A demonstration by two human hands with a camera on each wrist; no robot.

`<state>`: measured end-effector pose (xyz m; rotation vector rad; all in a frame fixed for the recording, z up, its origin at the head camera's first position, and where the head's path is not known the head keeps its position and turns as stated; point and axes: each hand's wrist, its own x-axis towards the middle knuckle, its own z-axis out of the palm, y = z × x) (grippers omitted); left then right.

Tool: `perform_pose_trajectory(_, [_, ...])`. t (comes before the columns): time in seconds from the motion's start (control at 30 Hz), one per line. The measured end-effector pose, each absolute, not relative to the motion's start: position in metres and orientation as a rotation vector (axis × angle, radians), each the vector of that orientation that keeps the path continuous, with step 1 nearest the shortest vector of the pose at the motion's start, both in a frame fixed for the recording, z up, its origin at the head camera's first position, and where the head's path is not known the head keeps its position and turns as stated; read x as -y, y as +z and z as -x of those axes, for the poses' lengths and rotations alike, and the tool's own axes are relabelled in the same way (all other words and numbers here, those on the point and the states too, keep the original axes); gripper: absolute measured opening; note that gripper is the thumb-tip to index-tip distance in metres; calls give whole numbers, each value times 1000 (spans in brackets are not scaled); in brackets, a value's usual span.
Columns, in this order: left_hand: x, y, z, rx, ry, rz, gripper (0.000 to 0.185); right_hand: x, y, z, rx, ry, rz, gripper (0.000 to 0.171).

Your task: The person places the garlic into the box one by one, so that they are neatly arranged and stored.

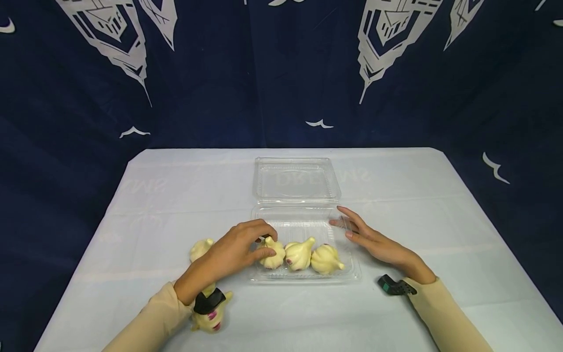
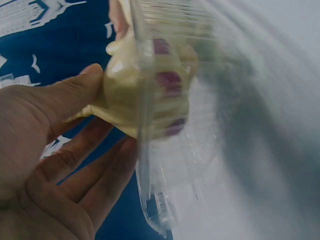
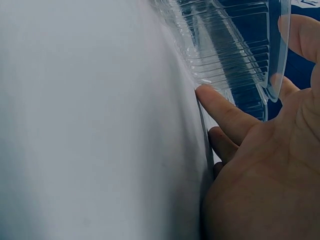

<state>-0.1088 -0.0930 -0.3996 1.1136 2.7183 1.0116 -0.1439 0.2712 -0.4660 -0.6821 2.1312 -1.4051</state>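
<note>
A clear plastic clamshell container (image 1: 303,279) lies unfolded on the table, its lid (image 1: 296,178) folded back away from me. Three garlic bulbs sit in a row along its near side: a left one (image 1: 272,253), a middle one (image 1: 300,254) and a right one (image 1: 326,259). My left hand (image 1: 239,247) pinches the left bulb between thumb and fingers, just inside the container's left wall. In the left wrist view this garlic bulb (image 2: 122,85) has purple patches seen through the plastic. Beside the right wall, my right hand (image 1: 374,243) has its fingers extended along the rim.
More garlic bulbs lie left of the container, partly hidden by the left forearm: one farther back (image 1: 200,249), another nearer me (image 1: 211,320). A white cloth covers the table (image 1: 396,195). Behind it hangs a dark blue curtain (image 1: 255,73) with white prints.
</note>
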Motion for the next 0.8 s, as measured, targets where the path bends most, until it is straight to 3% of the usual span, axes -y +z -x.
perform_pose_trajectory(0.33, [89, -399, 104, -2789, 797, -1054, 16, -271, -467, 145, -2100, -1439, 689, 59])
perform_pose_trajectory(0.8, [99, -391, 99, -2830, 821, -1043, 23, -272, -467, 145, -2104, -1431, 695, 59])
